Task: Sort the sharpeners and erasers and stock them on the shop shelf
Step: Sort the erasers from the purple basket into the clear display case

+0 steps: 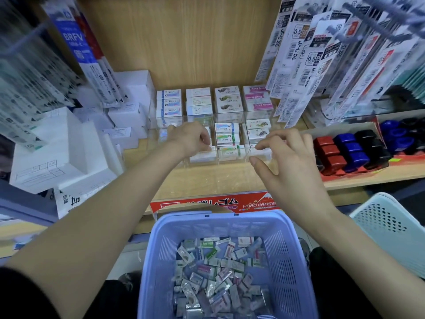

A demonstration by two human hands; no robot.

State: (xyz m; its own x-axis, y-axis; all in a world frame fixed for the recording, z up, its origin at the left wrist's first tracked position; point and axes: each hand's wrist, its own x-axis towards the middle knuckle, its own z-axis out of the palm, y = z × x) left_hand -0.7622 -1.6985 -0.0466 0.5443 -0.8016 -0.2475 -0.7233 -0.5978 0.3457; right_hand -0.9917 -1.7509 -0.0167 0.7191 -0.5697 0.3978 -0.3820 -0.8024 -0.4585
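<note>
A lilac basket [158, 254] sits nearest the person, below and between both forearms, its bottom strewn with loose wrapped erasers [218, 272]; a paler basket [386, 226] stands just outside the right forearm. Beyond the lilac basket's rim, under the wrists, a red label strip [213, 203] reading "HARD ERASER" fronts the wooden shelf [218, 178]. The right hand [292, 164] hovers above the front right corner of a clear compartment case [232, 161], fingers loosely spread, thumb and forefinger apart with nothing seen between them. The left hand [189, 137] reaches over the case's front row, to the left of the right hand, fingers curled downward; whether they grip an eraser cannot be told. Between the two hands and behind them, stacked erasers [226, 137] fill the compartments, row behind row. Off to the right of the right hand, red, blue and black sharpeners [349, 150] line a red tray [340, 173]. To the left of the left hand rise white boxes [57, 153]. Farthest off, above the right hand, packs of pen refills [308, 54] hang before the wood back panel [184, 42]
</note>
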